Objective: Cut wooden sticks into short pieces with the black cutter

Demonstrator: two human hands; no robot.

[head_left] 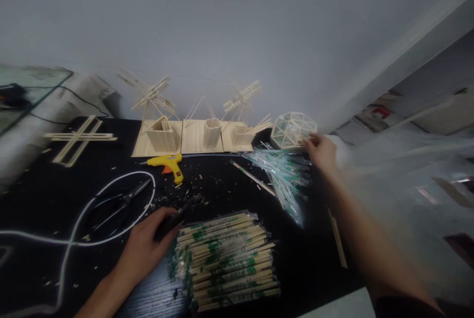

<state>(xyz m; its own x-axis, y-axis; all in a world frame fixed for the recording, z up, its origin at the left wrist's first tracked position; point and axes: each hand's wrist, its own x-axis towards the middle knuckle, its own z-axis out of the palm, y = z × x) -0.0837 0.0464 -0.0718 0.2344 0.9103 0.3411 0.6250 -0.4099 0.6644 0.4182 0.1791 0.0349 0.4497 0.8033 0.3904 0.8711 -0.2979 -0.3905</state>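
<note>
My left hand (151, 236) is closed around a dark hand tool that looks like pliers (188, 207), just beyond a stack of wrapped chopsticks (229, 258). At the back right, my right hand (321, 152) has its fingers closed at the lower right edge of a rounded lattice frame (292, 128) made of thin sticks. The frame rests by a heap of clear plastic wrappers (283, 175) with green print. A yellow glue gun (166, 164) lies on its side between the stack and the wooden models.
Wooden bases (200, 145) carrying stick models line the wall. A stick cross (83, 138) lies at the left. White cable (85, 209) loops around scissors (128, 199). Loose sticks (255, 178) and scraps dot the black table (122, 160).
</note>
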